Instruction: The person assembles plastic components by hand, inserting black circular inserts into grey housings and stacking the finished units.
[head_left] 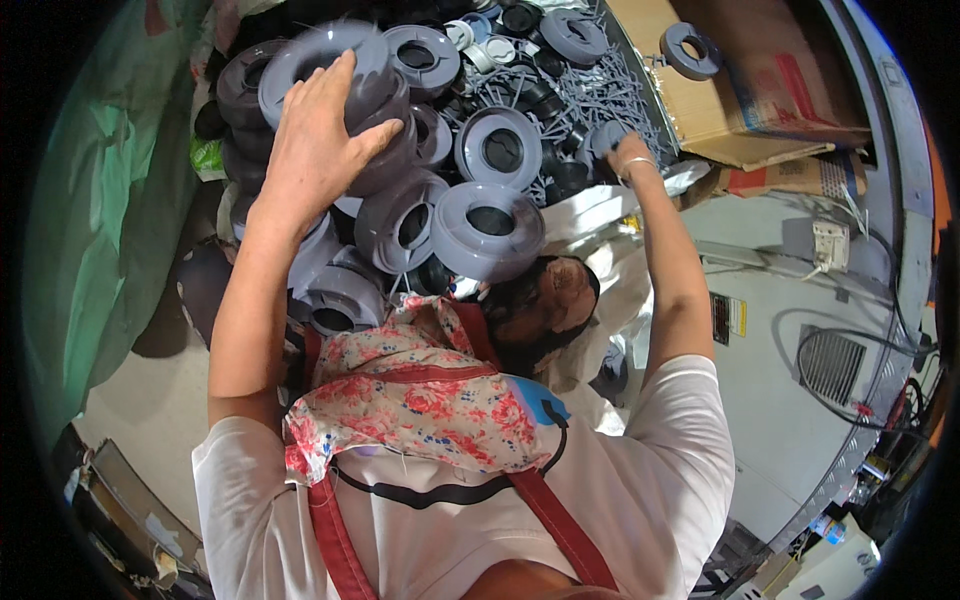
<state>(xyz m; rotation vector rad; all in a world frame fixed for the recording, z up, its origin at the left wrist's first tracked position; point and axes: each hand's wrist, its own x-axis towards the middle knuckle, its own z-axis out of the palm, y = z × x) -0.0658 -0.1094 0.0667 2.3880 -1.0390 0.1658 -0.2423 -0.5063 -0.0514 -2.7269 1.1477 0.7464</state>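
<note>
My left hand (315, 140) lies with fingers stretched and thumb spread against a large grey plastic ring (385, 70) at the top of a stack; the ring's edge is slightly blurred. At the right side of the heap, the fingers of my right hand (632, 160) are closed on a grey round plastic part (606, 138), its far side partly lost among other pieces. Between my hands sit more thick grey rings, one flat ring (536, 152) with a dark centre and a deeper ring (520, 245) nearer to me.
Thin grey plastic sprues (610, 85) and small black and white caps (498, 50) fill the far part of the heap. A cardboard box (740, 100) carries one grey ring (690, 50) on its edge. A pale machine panel (770, 400) stands right, green sheeting (110, 220) hangs left.
</note>
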